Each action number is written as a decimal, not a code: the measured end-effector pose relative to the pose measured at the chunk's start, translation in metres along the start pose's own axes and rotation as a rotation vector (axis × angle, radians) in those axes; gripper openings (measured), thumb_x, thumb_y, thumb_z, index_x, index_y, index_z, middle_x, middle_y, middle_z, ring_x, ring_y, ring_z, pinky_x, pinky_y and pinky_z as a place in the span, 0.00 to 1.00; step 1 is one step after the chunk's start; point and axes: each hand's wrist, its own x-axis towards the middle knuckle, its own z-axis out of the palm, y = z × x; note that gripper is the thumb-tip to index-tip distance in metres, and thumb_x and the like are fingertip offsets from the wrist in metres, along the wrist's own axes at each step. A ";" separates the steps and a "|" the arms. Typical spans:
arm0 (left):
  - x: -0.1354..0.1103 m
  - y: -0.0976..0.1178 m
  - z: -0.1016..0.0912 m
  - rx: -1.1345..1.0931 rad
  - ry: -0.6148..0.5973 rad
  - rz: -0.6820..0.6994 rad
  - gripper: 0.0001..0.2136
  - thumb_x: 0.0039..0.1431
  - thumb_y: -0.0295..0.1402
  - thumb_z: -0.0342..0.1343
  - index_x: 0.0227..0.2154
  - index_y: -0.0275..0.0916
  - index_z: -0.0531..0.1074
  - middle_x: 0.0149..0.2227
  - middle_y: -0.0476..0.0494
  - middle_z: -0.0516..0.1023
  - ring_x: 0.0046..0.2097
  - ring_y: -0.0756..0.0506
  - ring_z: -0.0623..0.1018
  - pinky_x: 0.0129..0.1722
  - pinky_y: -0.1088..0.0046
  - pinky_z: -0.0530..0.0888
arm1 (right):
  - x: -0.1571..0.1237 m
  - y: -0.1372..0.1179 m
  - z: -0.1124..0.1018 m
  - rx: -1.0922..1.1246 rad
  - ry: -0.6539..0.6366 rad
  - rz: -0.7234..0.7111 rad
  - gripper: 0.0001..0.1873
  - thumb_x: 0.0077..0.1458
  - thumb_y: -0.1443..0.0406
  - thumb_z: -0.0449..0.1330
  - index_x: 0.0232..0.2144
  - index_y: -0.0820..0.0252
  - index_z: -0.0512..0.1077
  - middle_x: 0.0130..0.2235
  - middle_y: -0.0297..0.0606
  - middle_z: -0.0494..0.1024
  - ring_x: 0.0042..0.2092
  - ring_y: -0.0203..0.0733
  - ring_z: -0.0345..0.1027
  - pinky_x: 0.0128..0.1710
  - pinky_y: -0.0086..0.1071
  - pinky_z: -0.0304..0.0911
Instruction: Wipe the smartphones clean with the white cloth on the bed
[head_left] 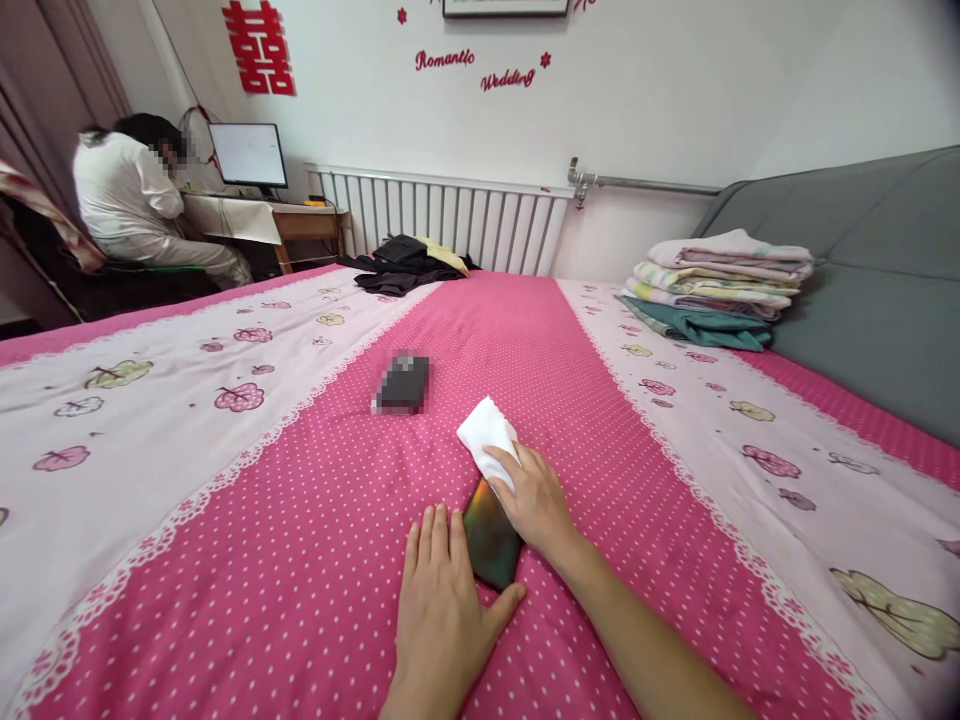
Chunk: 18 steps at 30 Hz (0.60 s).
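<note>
A dark, glossy phone [492, 540] with a rainbow sheen lies flat on the pink dotted bedspread [315, 600]. My left hand [444, 600] rests flat along its left side, fingers stretched out and thumb at the near edge. Above the phone's far end, my right hand [536, 500] presses a folded white cloth [484, 430] under its fingers. Part of the phone's right side and far end is hidden by that hand and the cloth.
Farther up the bed lies a dark, partly blurred flat object [403, 385]. Dark clothes [405, 265] lie at the far edge, and folded fabrics [720, 285] are stacked beside the grey headboard [877, 270]. A person [135, 200] sits at a desk with a monitor [247, 155].
</note>
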 end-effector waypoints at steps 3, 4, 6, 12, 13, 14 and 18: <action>0.000 0.000 0.000 0.015 0.012 0.009 0.40 0.48 0.56 0.53 0.53 0.21 0.67 0.56 0.24 0.68 0.58 0.31 0.68 0.56 0.51 0.69 | 0.000 0.000 0.000 0.006 -0.001 0.005 0.21 0.61 0.64 0.54 0.56 0.50 0.67 0.58 0.44 0.65 0.55 0.50 0.61 0.53 0.43 0.58; 0.000 0.000 0.000 0.018 0.015 0.008 0.40 0.48 0.56 0.53 0.53 0.21 0.67 0.56 0.24 0.68 0.58 0.31 0.69 0.56 0.51 0.69 | 0.000 0.000 0.000 0.004 0.000 0.007 0.21 0.60 0.64 0.54 0.56 0.50 0.67 0.58 0.44 0.65 0.55 0.50 0.61 0.53 0.43 0.58; 0.001 0.000 0.000 0.017 0.015 0.003 0.41 0.48 0.56 0.52 0.53 0.21 0.67 0.56 0.24 0.68 0.58 0.31 0.69 0.56 0.51 0.69 | 0.000 -0.001 -0.001 0.001 0.005 0.012 0.21 0.60 0.65 0.55 0.56 0.50 0.67 0.57 0.44 0.66 0.55 0.49 0.61 0.53 0.42 0.58; 0.001 0.000 0.002 0.004 0.004 -0.005 0.42 0.48 0.57 0.52 0.53 0.21 0.67 0.56 0.24 0.68 0.58 0.31 0.69 0.56 0.51 0.69 | 0.000 -0.002 -0.002 -0.004 0.010 0.015 0.21 0.60 0.64 0.55 0.56 0.50 0.67 0.56 0.44 0.67 0.54 0.48 0.62 0.52 0.40 0.59; 0.001 0.000 0.002 0.006 0.009 -0.004 0.42 0.48 0.58 0.52 0.53 0.21 0.67 0.56 0.24 0.68 0.58 0.31 0.69 0.56 0.51 0.69 | 0.000 -0.002 -0.002 -0.004 0.011 0.015 0.21 0.60 0.64 0.54 0.56 0.50 0.67 0.56 0.43 0.67 0.54 0.48 0.62 0.52 0.40 0.58; 0.001 0.000 0.002 0.007 0.015 -0.001 0.42 0.48 0.58 0.52 0.53 0.21 0.67 0.56 0.24 0.68 0.57 0.31 0.69 0.56 0.51 0.69 | 0.000 -0.002 -0.002 -0.003 0.011 0.014 0.21 0.60 0.64 0.54 0.56 0.50 0.67 0.55 0.43 0.67 0.54 0.48 0.61 0.52 0.40 0.58; 0.001 0.000 0.003 0.019 0.044 0.015 0.42 0.48 0.58 0.53 0.52 0.20 0.67 0.55 0.24 0.69 0.57 0.31 0.70 0.55 0.51 0.70 | 0.000 -0.002 -0.003 0.007 -0.001 0.018 0.21 0.60 0.65 0.54 0.56 0.50 0.67 0.55 0.44 0.67 0.55 0.49 0.61 0.52 0.41 0.58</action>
